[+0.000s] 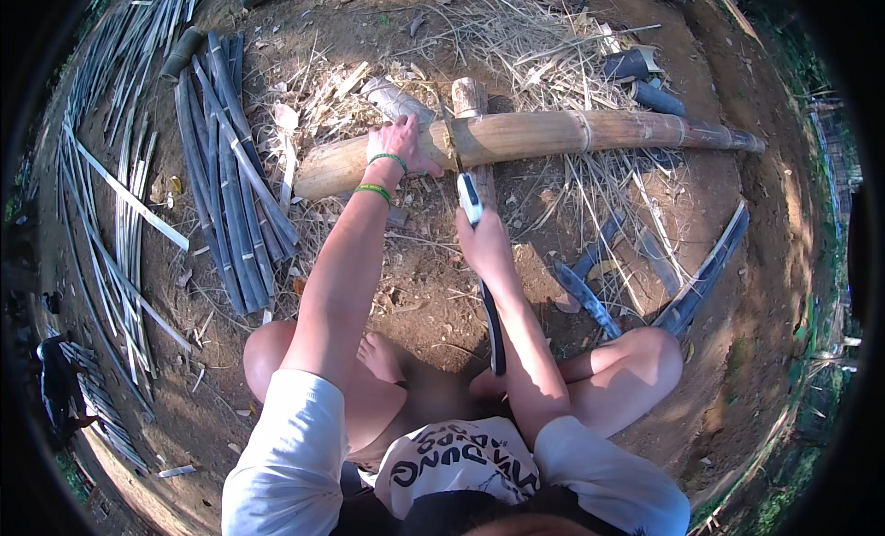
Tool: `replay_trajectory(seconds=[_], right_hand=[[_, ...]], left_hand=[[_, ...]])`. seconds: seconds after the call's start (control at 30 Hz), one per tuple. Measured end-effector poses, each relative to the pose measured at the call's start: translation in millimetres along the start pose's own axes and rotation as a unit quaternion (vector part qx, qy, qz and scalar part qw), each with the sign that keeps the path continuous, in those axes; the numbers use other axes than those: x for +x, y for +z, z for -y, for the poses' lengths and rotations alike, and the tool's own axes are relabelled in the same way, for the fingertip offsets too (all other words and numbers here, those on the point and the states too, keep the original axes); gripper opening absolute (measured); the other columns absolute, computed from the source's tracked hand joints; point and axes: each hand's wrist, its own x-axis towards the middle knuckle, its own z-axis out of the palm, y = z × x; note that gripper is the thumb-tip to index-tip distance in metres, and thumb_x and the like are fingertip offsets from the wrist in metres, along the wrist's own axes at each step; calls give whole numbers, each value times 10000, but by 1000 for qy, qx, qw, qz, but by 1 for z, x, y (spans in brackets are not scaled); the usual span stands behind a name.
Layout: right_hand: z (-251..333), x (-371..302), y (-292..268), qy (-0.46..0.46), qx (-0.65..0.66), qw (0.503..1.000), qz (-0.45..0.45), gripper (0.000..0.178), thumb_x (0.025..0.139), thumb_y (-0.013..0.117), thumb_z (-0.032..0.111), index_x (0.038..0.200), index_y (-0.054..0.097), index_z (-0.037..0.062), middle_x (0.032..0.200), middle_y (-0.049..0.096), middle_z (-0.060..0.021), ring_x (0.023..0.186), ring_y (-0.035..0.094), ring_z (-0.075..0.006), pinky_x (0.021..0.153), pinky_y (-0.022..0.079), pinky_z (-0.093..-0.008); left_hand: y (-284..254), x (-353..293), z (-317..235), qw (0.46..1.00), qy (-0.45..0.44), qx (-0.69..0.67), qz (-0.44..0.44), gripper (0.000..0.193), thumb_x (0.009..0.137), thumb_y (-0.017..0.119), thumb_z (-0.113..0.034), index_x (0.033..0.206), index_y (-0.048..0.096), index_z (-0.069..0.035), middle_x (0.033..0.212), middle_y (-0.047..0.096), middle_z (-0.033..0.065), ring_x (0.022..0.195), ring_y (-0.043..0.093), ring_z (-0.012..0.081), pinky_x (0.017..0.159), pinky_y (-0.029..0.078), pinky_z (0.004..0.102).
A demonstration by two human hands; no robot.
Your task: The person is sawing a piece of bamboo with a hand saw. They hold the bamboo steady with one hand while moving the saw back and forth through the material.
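A thick tan bamboo pole (530, 137) lies crosswise in front of me, its thin darker end to the right. My left hand (396, 147), with green bands at the wrist, is closed over the top of the pole, left of a saw. My right hand (485, 246) grips the handle of this handsaw (470, 197), white and dark where it shows above my fist. The narrow blade points away from me and crosses the pole just right of my left hand. A dark curved strip (495, 338) extends below my right hand. Under the pole sits a short log (469, 95).
Dark split bamboo lengths (241, 213) are heaped at the left, with thin strips (120, 181) beyond them. Pale shavings (544, 52) cover the ground behind the pole. Dark bamboo pieces (705, 273) lie at the right, near my bent knee. Short dark tubes (656, 98) rest behind the pole.
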Motion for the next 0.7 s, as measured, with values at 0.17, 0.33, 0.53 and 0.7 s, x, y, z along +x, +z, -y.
replay_trajectory(seconds=[0.17, 0.33, 0.53, 0.7], right_hand=[[-10, 25, 21, -77, -34, 995, -55, 366, 1026, 619, 308, 1056, 632, -56, 757, 714, -266, 712, 734, -454, 606, 565, -503], [-28, -55, 14, -57, 0, 997, -56, 295, 1038, 608, 234, 1053, 610, -60, 765, 705, -275, 688, 724, -452, 613, 569, -509], [7, 41, 17, -86, -68, 989, -101, 349, 1038, 605, 298, 1012, 622, -49, 764, 705, -257, 741, 727, -454, 658, 563, -511], [-45, -74, 5, -39, -23, 998, -39, 359, 1013, 645, 283, 1113, 585, -57, 858, 718, -325, 838, 749, -463, 720, 582, -522]], left_hand=[[10, -3, 1, 1000, 11, 6, 23, 1236, 462, 944, -663, 1450, 474, -89, 1415, 595, 106, 1319, 600, 344, 1085, 445, 570], [10, -13, 0, 999, 4, 26, -39, 1186, 470, 951, -633, 1424, 497, -93, 1368, 603, 108, 1313, 588, 345, 1095, 443, 543], [-2, -9, -18, 1000, 12, 3, -2, 1143, 493, 945, -606, 1416, 504, -97, 1402, 589, 112, 1328, 579, 345, 1104, 425, 556], [10, -21, -2, 999, 7, 31, -39, 1136, 492, 945, -609, 1406, 510, -93, 1387, 598, 110, 1321, 582, 349, 1103, 429, 548]])
